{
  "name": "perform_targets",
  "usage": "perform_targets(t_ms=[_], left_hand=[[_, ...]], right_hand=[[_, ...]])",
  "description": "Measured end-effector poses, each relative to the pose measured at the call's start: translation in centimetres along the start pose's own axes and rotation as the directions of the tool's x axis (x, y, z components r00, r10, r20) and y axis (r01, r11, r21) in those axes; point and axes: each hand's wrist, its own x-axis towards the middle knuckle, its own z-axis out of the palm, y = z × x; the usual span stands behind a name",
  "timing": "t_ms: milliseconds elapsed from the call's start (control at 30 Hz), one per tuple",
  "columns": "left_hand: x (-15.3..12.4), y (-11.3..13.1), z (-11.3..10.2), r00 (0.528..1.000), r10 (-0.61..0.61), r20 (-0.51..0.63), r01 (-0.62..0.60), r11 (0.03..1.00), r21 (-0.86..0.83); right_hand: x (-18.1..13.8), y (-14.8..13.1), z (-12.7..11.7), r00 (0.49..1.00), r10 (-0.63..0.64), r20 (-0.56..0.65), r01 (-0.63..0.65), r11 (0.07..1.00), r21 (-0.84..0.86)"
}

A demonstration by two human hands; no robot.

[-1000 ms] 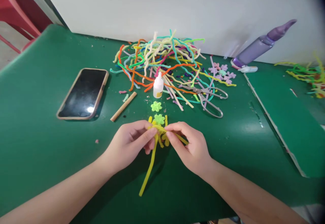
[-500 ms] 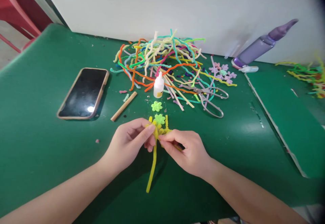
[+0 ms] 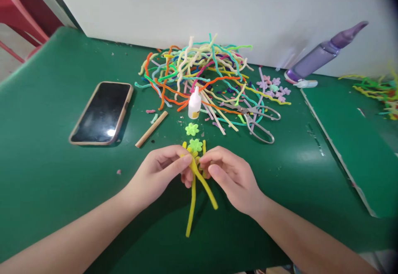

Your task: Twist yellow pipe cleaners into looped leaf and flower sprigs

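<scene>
Between its thumb and fingers my left hand point(image 3: 160, 170) pinches a yellow pipe cleaner point(image 3: 192, 207) at a bend or twist. Two of its ends hang down from the pinch, one straight down and the other slanting right. My right hand point(image 3: 233, 178) is just to the right, thumb and forefinger apart, its fingertips close beside the yellow piece; I cannot tell whether they touch it. More yellow loops and short ends show behind the fingers, partly hidden. Just beyond lie two light green pipe-cleaner flowers point(image 3: 192, 129), one behind the other.
A white glue bottle point(image 3: 194, 105) stands before a heap of coloured pipe cleaners point(image 3: 199, 64). Scissors point(image 3: 256, 118) lie at its right, near lilac flowers point(image 3: 275, 87). A phone point(image 3: 102, 112) and a wooden stick point(image 3: 151, 129) lie left. A purple bottle point(image 3: 314, 60) leans against the white wall.
My right hand has let go of one yellow end and its fingers have spread. That end now hangs slanting to the right. The left hand keeps its pinch.
</scene>
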Motion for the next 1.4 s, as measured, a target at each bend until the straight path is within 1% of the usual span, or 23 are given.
perform_targets(t_ms=[67,133,233,333,400,500,567,600,633,667,700,767,867,933,1033,1100,1167,1233,1267,1333,1367,1400], left_hand=[[-0.1,0.0,0.0,1.000,0.003,0.011,-0.003,1.000,-0.002],[-0.1,0.0,0.0,1.000,-0.002,0.013,0.003,1.000,-0.010],[-0.1,0.0,0.0,1.000,-0.013,0.010,0.013,1.000,-0.010],[-0.1,0.2,0.2,0.995,-0.019,0.099,0.022,0.999,-0.037],[-0.1,0.3,0.3,0.988,-0.018,0.156,0.030,0.997,-0.071],[-0.3,0.5,0.4,0.989,-0.006,0.150,0.022,0.994,-0.107],[-0.4,0.6,0.4,0.981,-0.003,0.196,0.021,0.995,-0.094],[-0.4,0.7,0.4,0.978,-0.005,0.207,0.022,0.996,-0.082],[-0.3,0.7,0.5,0.983,0.006,0.185,0.003,0.999,-0.049],[-0.3,0.7,0.5,0.989,0.023,0.148,-0.022,1.000,-0.011],[-0.3,0.7,0.4,0.991,0.041,0.127,-0.045,0.998,0.032],[-0.2,0.8,0.4,0.991,0.061,0.117,-0.073,0.992,0.100],[-0.3,0.8,0.3,0.992,0.074,0.106,-0.093,0.979,0.182],[-0.4,0.7,0.2,0.995,0.075,0.067,-0.090,0.963,0.255],[-0.6,0.6,0.3,0.996,0.093,-0.007,-0.084,0.925,0.369],[-0.7,0.6,0.4,0.992,0.114,-0.048,-0.080,0.888,0.452],[-0.8,0.6,0.6,0.988,0.131,-0.078,-0.071,0.848,0.525],[-0.8,0.7,0.9,0.986,0.133,-0.098,-0.055,0.825,0.563],[-0.8,0.7,1.0,0.986,0.127,-0.107,-0.045,0.823,0.566],[-0.7,0.7,1.1,0.987,0.107,-0.122,-0.023,0.835,0.549],[-0.7,0.7,1.1,0.988,0.091,-0.122,-0.011,0.844,0.537],[-0.7,0.7,1.1,0.991,0.074,-0.115,-0.003,0.853,0.522]], right_hand=[[0.0,0.2,0.0,0.996,0.090,0.022,-0.091,0.995,0.049],[0.0,0.3,0.0,0.984,0.145,0.106,-0.156,0.983,0.094],[-0.1,0.2,0.2,0.953,0.174,0.249,-0.210,0.970,0.125],[-0.1,-0.1,0.3,0.924,0.204,0.325,-0.274,0.944,0.186],[0.0,-0.2,0.3,0.900,0.223,0.376,-0.347,0.887,0.305],[0.3,0.1,0.3,0.843,0.204,0.498,-0.463,0.745,0.480],[0.4,0.5,0.3,0.809,0.183,0.558,-0.528,0.642,0.555],[0.4,0.7,0.3,0.798,0.177,0.576,-0.551,0.601,0.579],[0.4,0.8,0.3,0.792,0.180,0.583,-0.566,0.574,0.592],[0.4,0.9,0.2,0.791,0.194,0.580,-0.573,0.567,0.592],[0.4,1.0,0.2,0.790,0.219,0.572,-0.578,0.575,0.579],[0.4,0.8,0.0,0.794,0.281,0.539,-0.576,0.628,0.523],[0.4,0.3,-0.3,0.818,0.345,0.461,-0.543,0.727,0.419],[0.5,0.0,-0.3,0.838,0.362,0.408,-0.515,0.772,0.372],[0.4,-0.2,-0.1,0.884,0.361,0.297,-0.443,0.850,0.284],[0.2,-0.2,0.1,0.919,0.338,0.205,-0.373,0.913,0.167],[0.0,-0.3,0.3,0.954,0.274,0.124,-0.277,0.961,0.005],[-0.2,-0.3,0.4,0.987,0.140,0.074,-0.124,0.975,-0.184],[-0.3,-0.2,0.4,0.997,0.050,0.066,-0.029,0.959,-0.283],[-0.4,-0.2,0.5,0.990,-0.112,0.082,0.137,0.880,-0.454],[-0.5,-0.2,0.4,0.982,-0.160,0.098,0.188,0.843,-0.505],[-0.5,-0.2,0.4,0.978,-0.178,0.105,0.207,0.825,-0.527]])
